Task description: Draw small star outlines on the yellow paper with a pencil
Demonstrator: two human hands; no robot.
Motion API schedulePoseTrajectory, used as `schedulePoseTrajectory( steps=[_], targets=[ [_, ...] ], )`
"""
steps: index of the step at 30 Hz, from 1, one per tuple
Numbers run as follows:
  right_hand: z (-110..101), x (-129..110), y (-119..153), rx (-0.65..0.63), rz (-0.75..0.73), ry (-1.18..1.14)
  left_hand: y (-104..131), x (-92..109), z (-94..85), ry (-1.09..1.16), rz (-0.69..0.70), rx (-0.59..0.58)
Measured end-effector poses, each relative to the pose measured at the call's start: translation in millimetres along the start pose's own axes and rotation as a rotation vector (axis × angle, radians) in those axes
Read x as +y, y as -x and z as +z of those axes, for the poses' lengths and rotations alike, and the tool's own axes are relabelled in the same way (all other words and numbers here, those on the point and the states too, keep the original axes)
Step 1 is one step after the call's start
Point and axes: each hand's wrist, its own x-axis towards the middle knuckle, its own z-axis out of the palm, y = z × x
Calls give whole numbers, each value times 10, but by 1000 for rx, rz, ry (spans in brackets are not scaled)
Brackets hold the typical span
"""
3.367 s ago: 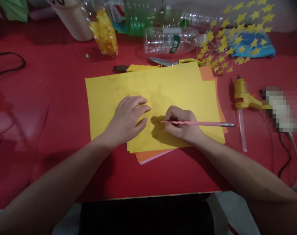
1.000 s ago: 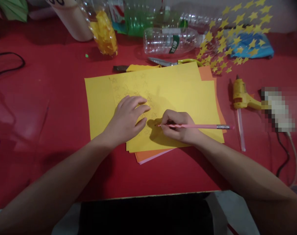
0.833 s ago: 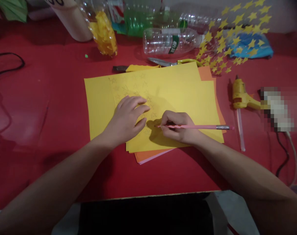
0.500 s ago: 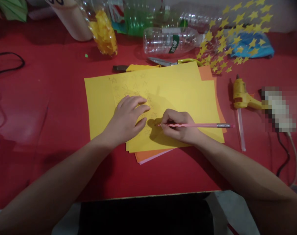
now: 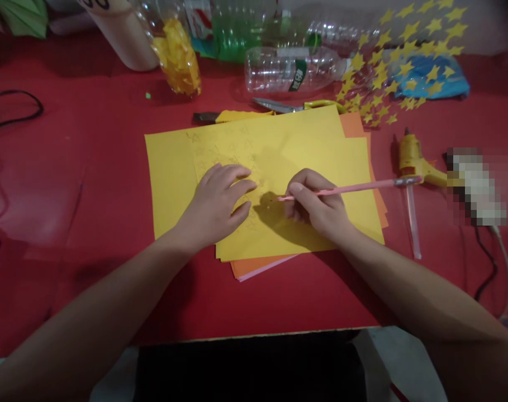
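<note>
My left hand [image 5: 220, 204] lies on a sheet of yellow paper [image 5: 308, 151], its fingers spread and holding nothing. Closed around a pink pencil [image 5: 362, 187] is my right hand [image 5: 316, 202], over the right part of the sheet. The pencil's tip points left and seems lifted a little off the paper; its eraser end points right. Several small stars drawn in pencil cover the left part of the sheet, partly hidden by my left hand. Orange paper [image 5: 254, 266] and a pink edge show beneath the yellow sheets.
Behind the paper lie scissors [image 5: 279, 105] and a yellow-handled cutter [image 5: 241, 115]. Clear plastic bottles [image 5: 274, 70] line the back, one holding yellow pieces [image 5: 178, 56]. Cut yellow stars [image 5: 379, 70] sit at the back right. A glue gun [image 5: 411, 156] lies right of the paper.
My right hand has risen slightly and moved right, drawing the pencil tip away from the drawn stars, and the pencil's eraser end has tilted up. My left hand has stayed in place.
</note>
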Motion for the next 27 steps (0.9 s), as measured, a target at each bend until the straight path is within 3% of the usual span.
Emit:
schedulePoseTrajectory(
  steps=[4,10,27],
  targets=[
    [-14,-22,6,-3,-8,47,3,-9,-23,2,-38,-17],
    [-36,-69,33,-212,-88,155,15,6,-29,-11,-80,-10],
    [-12,-27,26,-272,-111,233,21,37,-24,3,-80,-22]
  ],
)
